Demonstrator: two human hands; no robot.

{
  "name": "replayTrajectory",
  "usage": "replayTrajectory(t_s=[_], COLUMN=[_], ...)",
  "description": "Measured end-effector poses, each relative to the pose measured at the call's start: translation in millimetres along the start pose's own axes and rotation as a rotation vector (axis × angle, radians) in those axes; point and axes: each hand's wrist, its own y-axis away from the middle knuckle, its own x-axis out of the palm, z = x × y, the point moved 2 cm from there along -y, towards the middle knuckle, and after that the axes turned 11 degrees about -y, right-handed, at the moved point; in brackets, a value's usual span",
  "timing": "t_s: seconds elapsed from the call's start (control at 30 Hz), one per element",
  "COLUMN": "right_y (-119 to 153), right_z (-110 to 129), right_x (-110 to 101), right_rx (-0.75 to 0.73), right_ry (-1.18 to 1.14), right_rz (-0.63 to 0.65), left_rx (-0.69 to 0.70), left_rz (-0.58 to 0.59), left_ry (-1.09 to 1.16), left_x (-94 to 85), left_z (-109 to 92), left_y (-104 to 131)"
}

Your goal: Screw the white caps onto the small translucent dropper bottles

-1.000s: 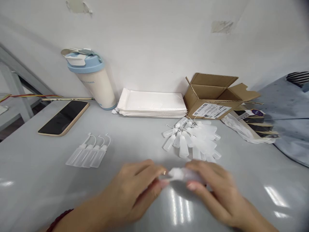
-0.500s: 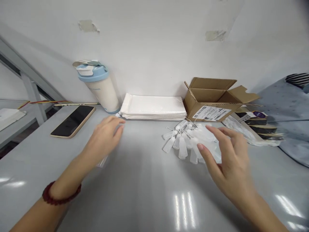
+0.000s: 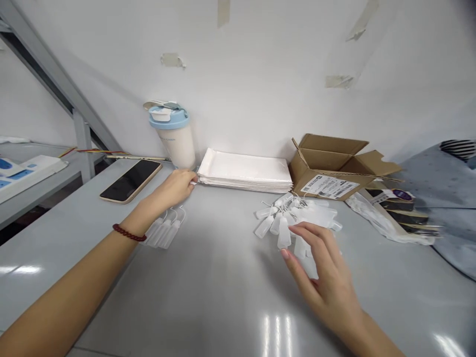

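Observation:
My left hand (image 3: 174, 187) is at the left end of a stack of white envelopes (image 3: 245, 170), its fingers pinched together. A tiny white bit shows at the fingertips, too small to name. Partly beneath my left wrist lie several small translucent squeeze bottles (image 3: 170, 233) with thin bent tips, side by side. Over a heap of similar bottles (image 3: 284, 233) hovers my right hand (image 3: 325, 275), thumb and fingers apart, holding nothing. It hides part of the heap's near right side.
A cream tumbler (image 3: 176, 141) with a blue lid stands behind a phone (image 3: 131, 181). An open cardboard box (image 3: 327, 181) is against the wall, beside a plastic-wrapped package (image 3: 397, 213). At far right is a person's blue sleeve (image 3: 442, 183). A side shelf (image 3: 55, 183) holds white boxes.
My left hand has reached forward to the stack's left end and closed its fingers, uncovering the row of bottles. My right hand has moved left and nearer. The view has shifted.

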Motion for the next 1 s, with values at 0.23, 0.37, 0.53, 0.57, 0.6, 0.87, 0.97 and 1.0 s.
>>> replayTrajectory(t_s=[0.23,0.37,0.53,0.57,0.6,0.87,0.97,1.0], right_y=[7,3,-14,-23,-35,-183,-209,-212], right_z=[1,12,38,42,43,39,37,36], right_x=[16,30,52,61,73,192,214,217], right_rx=[0.005,-0.095,-0.352,-0.397,-0.411,-0.301,-0.254,-0.240], right_ry=[-0.056,-0.044,0.068,0.101,0.160,0.444,0.542,0.571], right_rz=[0.090,0.191,0.264,0.321,0.408,0.579,0.664,0.689], left_rx=[-0.024,-0.054,-0.090,-0.099,-0.108,-0.183,-0.198,-0.200], left_rz=[0.062,-0.070,-0.241,-0.262,-0.280,-0.475,-0.550,-0.565], left_ry=[0.060,0.128,0.190,0.202,0.214,0.232,0.222,0.224], left_x=[-8.2,-26.0,-31.9,-30.5,-28.8,-24.2,-26.1,-26.5], left_z=[9,11,15,16,16,19,23,25], left_y=[27,50,57,56,55,51,53,53])
